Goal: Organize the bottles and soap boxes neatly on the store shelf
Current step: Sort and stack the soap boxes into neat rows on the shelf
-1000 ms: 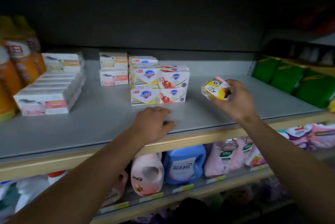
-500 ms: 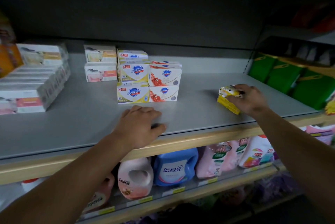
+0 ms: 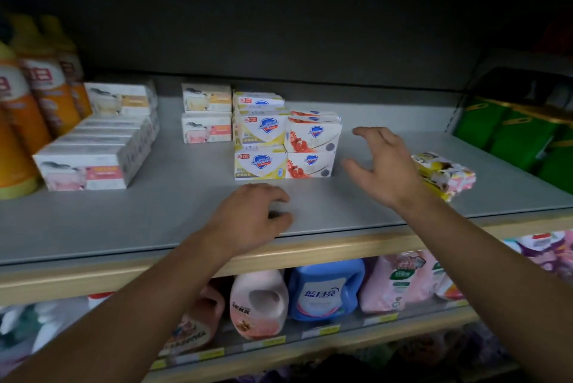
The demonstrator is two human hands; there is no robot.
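A yellow and pink soap pack (image 3: 446, 175) lies on the grey shelf (image 3: 173, 212) at the right, just behind my right wrist. My right hand (image 3: 383, 165) hovers above the shelf with fingers spread, holding nothing, to the right of the stacked yellow and red soap boxes (image 3: 285, 141). My left hand (image 3: 254, 215) rests on the shelf near its front edge, fingers loosely curled, below that stack. White soap boxes (image 3: 206, 114) stand left of the stack, and a long row of white boxes (image 3: 96, 147) runs further left. Orange bottles (image 3: 37, 97) stand at the far left.
Green packs (image 3: 521, 134) fill the right end behind a divider. The wooden shelf lip (image 3: 310, 251) runs along the front. On the lower shelf stand a pink jug (image 3: 259, 302), a blue jug (image 3: 325, 289) and pink refill pouches (image 3: 400, 283).
My right hand set the yellow soap pack down on the shelf at the right, let go of it and moved left, fingers spread. My left hand stayed resting on the shelf.
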